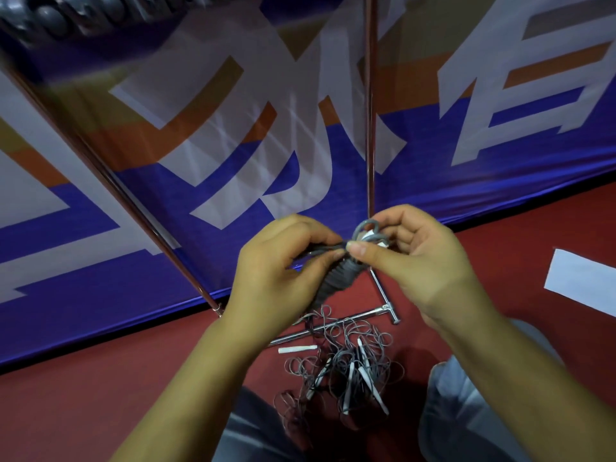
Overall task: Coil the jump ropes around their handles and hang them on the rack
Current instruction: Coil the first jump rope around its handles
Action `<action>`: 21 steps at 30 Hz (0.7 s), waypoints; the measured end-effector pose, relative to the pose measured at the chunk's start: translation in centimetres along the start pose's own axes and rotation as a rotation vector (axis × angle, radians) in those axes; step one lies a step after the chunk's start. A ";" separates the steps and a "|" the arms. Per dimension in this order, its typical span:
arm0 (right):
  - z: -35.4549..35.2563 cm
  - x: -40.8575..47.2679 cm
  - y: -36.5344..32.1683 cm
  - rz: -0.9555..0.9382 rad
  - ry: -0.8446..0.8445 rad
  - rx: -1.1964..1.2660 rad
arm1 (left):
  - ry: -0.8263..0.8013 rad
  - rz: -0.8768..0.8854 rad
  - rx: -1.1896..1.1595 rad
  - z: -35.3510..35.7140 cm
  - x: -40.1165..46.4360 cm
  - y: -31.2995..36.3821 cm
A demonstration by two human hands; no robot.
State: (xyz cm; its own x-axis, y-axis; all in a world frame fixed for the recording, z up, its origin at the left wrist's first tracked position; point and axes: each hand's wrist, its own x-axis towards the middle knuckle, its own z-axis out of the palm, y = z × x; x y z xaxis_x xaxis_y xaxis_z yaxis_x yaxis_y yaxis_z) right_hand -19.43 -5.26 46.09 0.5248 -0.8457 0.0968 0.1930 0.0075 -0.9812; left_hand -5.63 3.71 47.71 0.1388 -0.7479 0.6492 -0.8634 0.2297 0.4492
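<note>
**Inspector:** Currently, one jump rope (pixel 336 278) is in hand, its grey cord wound tightly round the handles. The left hand (pixel 283 265) grips the bundle, fingers curled round it. The right hand (pixel 413 258) pinches the loose end loop (pixel 368 228) at the top between thumb and fingers.

**Clerk:** So that one is finished?

**Inspector:** Nearly, in my judgement; the end wants securing, and it is not yet hung.

**Clerk:** And the remainder?

**Inspector:** A tangled heap of ropes (pixel 346 368) with white handles lies on the red floor (pixel 100 395), beside the rack's foot (pixel 333 325). Several remain uncoiled. Blurred grey bundles (pixel 83 15) show at the top left; I cannot tell whether they are hung ropes.
</note>
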 end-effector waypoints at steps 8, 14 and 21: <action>-0.1 0.2 -0.4 -0.138 0.099 -0.101 | 0.087 -0.104 -0.052 -0.1 -0.1 1.7; 0.1 -0.2 0.3 -0.217 0.177 -0.124 | 0.015 -0.492 -0.361 0.1 -0.6 3.2; 0.9 -0.5 0.5 -0.333 0.225 -0.027 | 0.024 -1.050 -1.253 1.3 -0.1 3.6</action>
State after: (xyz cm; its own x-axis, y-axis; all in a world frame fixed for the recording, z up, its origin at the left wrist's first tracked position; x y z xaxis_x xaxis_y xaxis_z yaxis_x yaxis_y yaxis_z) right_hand -18.88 -4.38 45.75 0.2422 -0.8953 0.3739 0.2982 -0.2980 -0.9068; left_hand -9.40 3.77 48.49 0.3944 -0.8865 -0.2420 0.5186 -0.0026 0.8550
